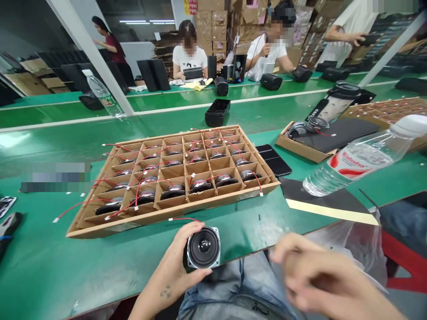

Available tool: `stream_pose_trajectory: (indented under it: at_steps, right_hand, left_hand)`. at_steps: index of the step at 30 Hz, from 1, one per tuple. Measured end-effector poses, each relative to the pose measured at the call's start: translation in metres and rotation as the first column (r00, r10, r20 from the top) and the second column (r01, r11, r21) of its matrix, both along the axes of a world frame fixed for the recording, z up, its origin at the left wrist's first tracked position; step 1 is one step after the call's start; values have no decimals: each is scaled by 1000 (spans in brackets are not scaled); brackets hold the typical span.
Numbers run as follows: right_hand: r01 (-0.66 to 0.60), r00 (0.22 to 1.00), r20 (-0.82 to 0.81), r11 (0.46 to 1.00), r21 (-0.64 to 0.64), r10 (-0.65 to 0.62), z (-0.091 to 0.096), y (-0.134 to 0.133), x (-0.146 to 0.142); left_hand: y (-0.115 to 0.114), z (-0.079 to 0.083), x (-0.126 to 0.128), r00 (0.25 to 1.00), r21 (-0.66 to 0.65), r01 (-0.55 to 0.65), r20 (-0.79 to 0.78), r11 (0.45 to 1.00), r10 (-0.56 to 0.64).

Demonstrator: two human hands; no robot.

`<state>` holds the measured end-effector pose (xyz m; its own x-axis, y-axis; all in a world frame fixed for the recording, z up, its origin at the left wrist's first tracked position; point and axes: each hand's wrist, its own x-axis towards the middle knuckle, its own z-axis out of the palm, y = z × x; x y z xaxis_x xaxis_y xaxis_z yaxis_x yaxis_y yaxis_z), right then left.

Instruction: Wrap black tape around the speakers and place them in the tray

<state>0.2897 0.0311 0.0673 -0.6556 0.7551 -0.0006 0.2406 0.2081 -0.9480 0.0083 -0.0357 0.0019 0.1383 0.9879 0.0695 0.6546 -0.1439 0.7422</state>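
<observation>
My left hand grips a small square speaker with a black cone, held at the near edge of the green table; a red wire with a white plug runs from it. My right hand hovers to the right over my lap, smeared by motion, fingers loosely curled, nothing visible in it. Beyond my hands lies a cardboard tray split into cells, most holding similar speakers with red wires.
A plastic water bottle lies on its side at right, over a dark sheet. A black phone, a cardboard box with black parts and a black casing sit beyond. Several people work across the table.
</observation>
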Motion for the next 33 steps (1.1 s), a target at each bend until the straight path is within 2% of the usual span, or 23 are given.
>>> stream_pose_trajectory:
  at_steps: [2, 4, 6, 10, 18, 30, 33]
  right_hand:
    - [-91, 996, -21, 986, -136, 89, 0, 5, -23]
    - [-116, 993, 3, 970, -214, 119, -6, 18, -47]
    - [-106, 989, 85, 977, -184, 123, -13, 32, -68]
    - [-146, 962, 229, 989, -19, 146, -19, 47, -91]
    - [-221, 903, 397, 970, 100, 165, -16, 54, -110]
    - [-258, 818, 549, 963, 81, 173, -11, 55, -118]
    - [-283, 776, 590, 959, 9, 224, -8, 59, -120]
  left_hand:
    - [0, 5, 4, 995, -48, 92, 46, 995, -89]
    - [1, 8, 7, 986, -110, 145, 93, 983, -135]
    - [4, 9, 7, 979, -171, 164, 148, 971, -140]
    - [9, 7, 3, 961, -228, 194, 240, 954, -138]
    - [10, 8, 3, 951, -243, 174, 295, 954, -98]
    - [9, 8, 2, 954, -259, 184, 280, 948, -109]
    - [10, 8, 2, 954, -253, 180, 280, 950, -106]
